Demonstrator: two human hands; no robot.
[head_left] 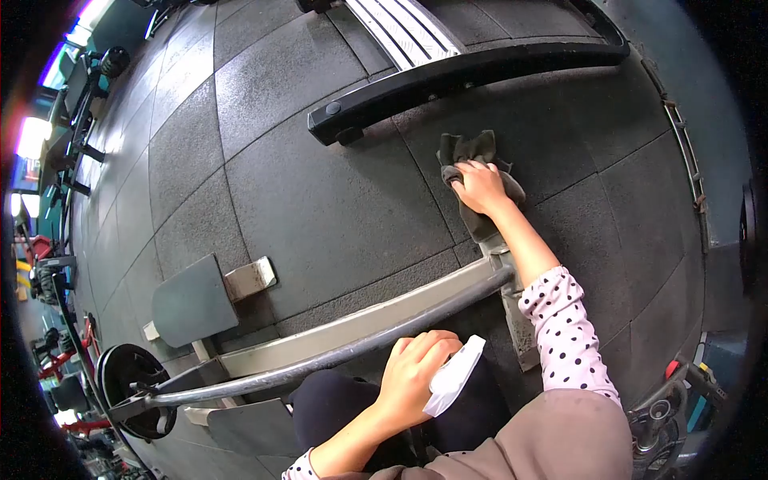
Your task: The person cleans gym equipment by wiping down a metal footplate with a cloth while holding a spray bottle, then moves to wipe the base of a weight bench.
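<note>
A dark grey cloth [478, 225] is bunched under my right hand [482, 186], whose fingers curl into it. The cloth lies over the far end of a beige metal foot bar [522, 330] of a gym machine. Closer to my body, my left hand [416, 374] is closed around a white spray bottle [456, 376]; only its white plastic top shows clearly, and the rest is hidden by the hand and my lap. The left hand is just on my side of a round grey metal bar [344, 358].
A beige frame beam [360, 312] with grey pads [194, 302] runs leftward to a black weight plate [132, 384]. Ahead stands a black machine base [472, 70] with a ridged metal footplate [404, 32]. Black rubber tiles [320, 200] cover the floor; a wall [704, 120] rises at right.
</note>
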